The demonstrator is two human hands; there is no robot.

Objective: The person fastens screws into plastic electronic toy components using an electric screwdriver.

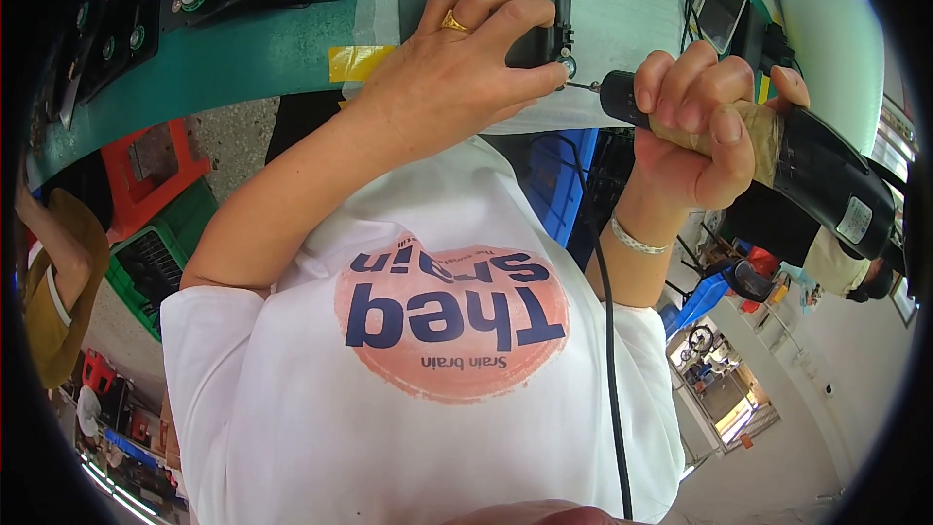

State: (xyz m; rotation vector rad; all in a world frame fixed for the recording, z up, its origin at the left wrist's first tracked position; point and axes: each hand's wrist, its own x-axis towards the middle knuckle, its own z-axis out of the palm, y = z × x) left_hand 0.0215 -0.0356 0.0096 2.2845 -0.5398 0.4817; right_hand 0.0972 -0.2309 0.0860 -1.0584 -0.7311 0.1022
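A flat black plastic panel [416,8] lies on the pale mat of the bench. My left hand [466,63], with a gold ring, is closed over it, fingers bent across its top and thumb at its right edge. By the thumb tip is a small round silver part [570,66]. My right hand [700,117] grips an electric screwdriver [831,160], black with tan tape around its body. Held sideways, the tool points its thin bit left at the panel's edge beside my left thumb. Whether the bit touches a screw cannot be made out.
More black panels [238,5] with round silver parts lie at the far left of the green bench [233,68]. Yellow tape [362,63] marks the mat's edge. A black cable [610,350] hangs across my front. Another person's arm [53,253] is at the left, near a red stool [146,175].
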